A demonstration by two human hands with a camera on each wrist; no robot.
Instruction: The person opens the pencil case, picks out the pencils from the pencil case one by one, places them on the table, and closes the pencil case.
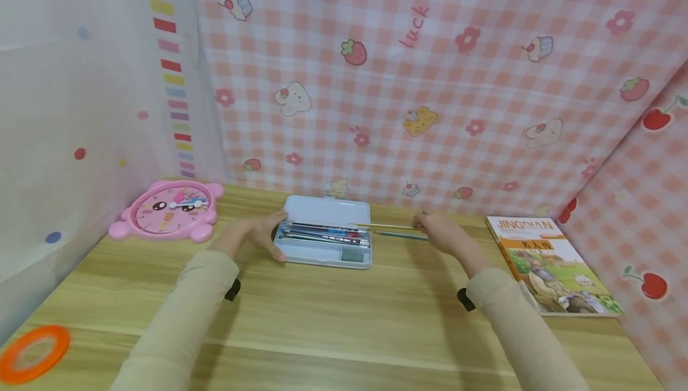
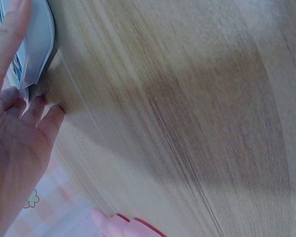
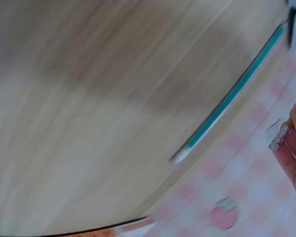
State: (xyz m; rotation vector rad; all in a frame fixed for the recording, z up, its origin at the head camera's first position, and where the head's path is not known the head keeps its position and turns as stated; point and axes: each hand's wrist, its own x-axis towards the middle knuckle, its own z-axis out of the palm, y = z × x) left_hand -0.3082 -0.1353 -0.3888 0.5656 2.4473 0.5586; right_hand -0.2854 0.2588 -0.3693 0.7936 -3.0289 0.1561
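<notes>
A pale blue pencil case [image 1: 306, 258] lies on the table with its lid [image 1: 328, 207] raised at the back. Several pencils [image 1: 322, 237] lie inside, above a dark grey-green eraser [image 1: 352, 255] in the front compartment. My left hand [image 1: 260, 234] rests at the case's left end, thumb and fingers extended along it. Out to the right, my right hand [image 1: 439, 233] pinches a yellow pencil [image 1: 388, 226] near its eraser end, its other end reaching over the case. Just in front of that, a teal pencil [image 3: 232, 94] lies on the table beside the case.
On the left stands a pink clock [image 1: 172, 209] with a character's face. An orange ring [image 1: 59, 343] lies at the front left. To the right is an illustrated book [image 1: 553, 265]. Patterned cloth [image 1: 376, 80] hangs behind the wooden table [image 1: 333, 319].
</notes>
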